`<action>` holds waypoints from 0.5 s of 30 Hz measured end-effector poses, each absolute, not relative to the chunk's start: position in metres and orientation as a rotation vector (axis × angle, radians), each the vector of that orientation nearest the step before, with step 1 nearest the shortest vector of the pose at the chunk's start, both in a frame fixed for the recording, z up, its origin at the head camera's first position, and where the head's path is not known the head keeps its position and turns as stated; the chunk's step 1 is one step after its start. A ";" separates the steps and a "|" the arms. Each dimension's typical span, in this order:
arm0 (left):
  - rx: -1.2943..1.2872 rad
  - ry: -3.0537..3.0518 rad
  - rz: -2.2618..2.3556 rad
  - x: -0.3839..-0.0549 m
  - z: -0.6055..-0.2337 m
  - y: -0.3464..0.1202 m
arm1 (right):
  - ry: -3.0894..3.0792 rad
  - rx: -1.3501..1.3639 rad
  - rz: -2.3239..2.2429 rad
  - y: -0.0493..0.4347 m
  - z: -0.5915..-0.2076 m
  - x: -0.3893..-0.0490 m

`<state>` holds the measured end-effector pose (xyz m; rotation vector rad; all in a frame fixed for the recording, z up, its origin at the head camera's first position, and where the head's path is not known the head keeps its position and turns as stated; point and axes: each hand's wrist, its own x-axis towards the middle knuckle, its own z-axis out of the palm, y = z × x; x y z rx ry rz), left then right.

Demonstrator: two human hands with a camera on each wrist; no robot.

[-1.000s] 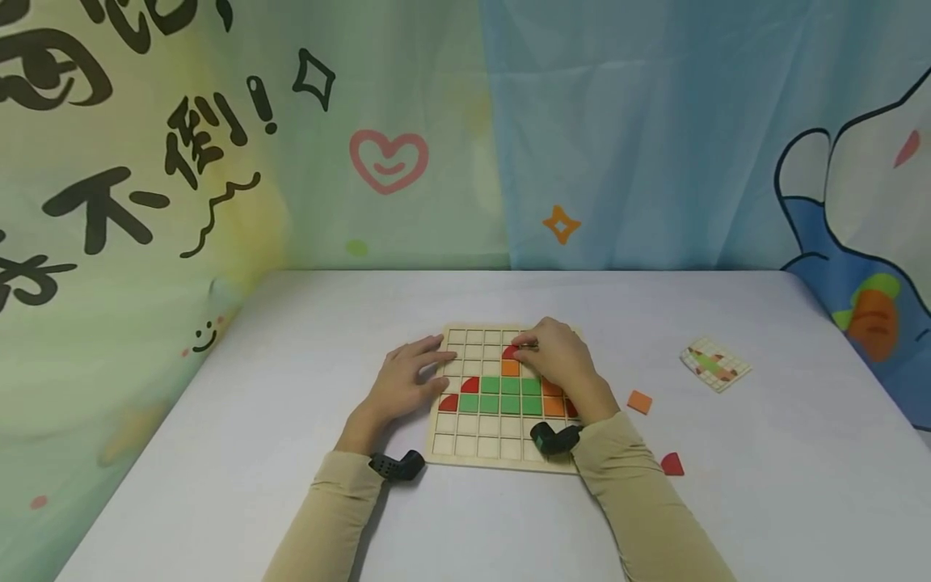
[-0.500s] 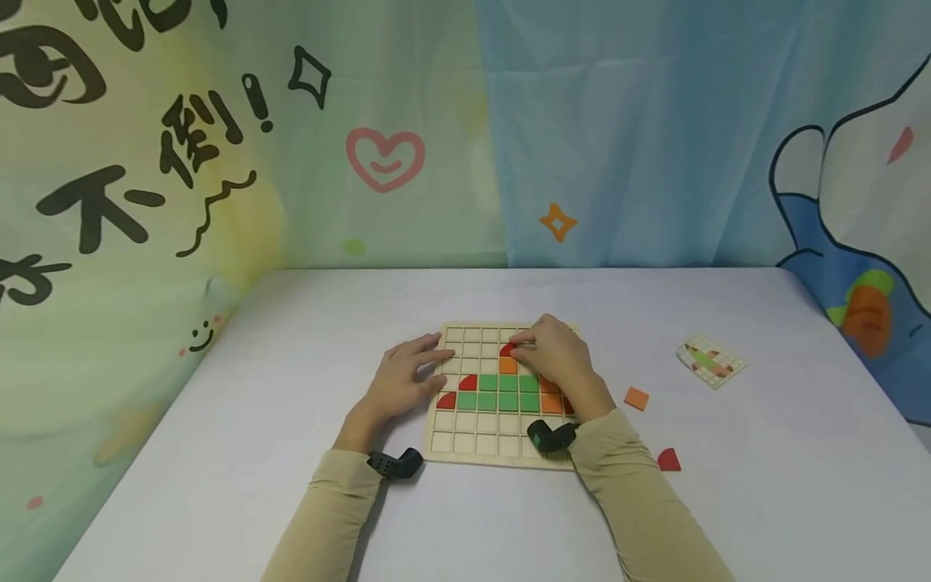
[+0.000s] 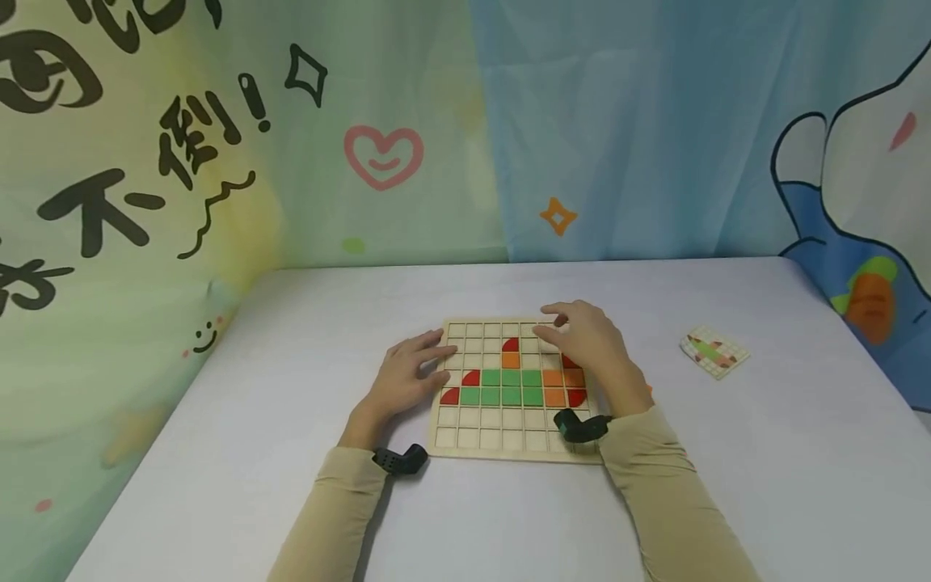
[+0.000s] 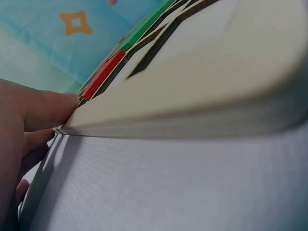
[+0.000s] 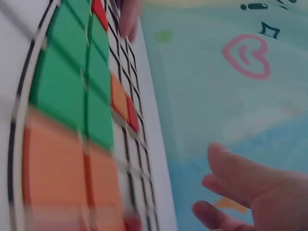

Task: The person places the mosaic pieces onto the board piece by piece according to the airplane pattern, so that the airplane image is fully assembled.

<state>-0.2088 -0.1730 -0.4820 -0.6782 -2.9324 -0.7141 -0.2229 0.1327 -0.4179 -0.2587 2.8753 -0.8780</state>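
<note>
A wooden grid board lies on the table with flat coloured tiles in its cells. Green square tiles fill the middle, orange squares stand to their right, and red quarter-round tiles sit at the ends. Above them, one orange square carries a red quarter-round tile over it. My left hand rests on the board's left edge, fingers spread and thumb near a red tile. Over the board's upper right, my right hand is raised, thumb and fingers apart, holding nothing.
A small pattern card lies right of the board. A loose orange tile barely shows behind the right forearm. A printed curtain hangs behind the white table.
My right hand has let go of the red quarter-round tile at the top and moved right, uncovering more tiles. The left hand has stayed on the board's edge.
</note>
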 end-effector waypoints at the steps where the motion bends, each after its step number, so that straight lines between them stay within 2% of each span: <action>1: -0.678 -2.931 -0.710 -0.210 -0.482 -0.171 | 2.885 -0.252 -0.859 0.142 -0.415 -0.221; 7: -0.663 -2.943 -0.689 -0.211 -0.480 -0.168 | 2.892 -0.167 -0.765 0.192 -0.407 -0.204; 15: -0.660 -2.935 -0.731 -0.207 -0.480 -0.168 | 2.738 -0.100 -0.620 0.238 -0.420 -0.182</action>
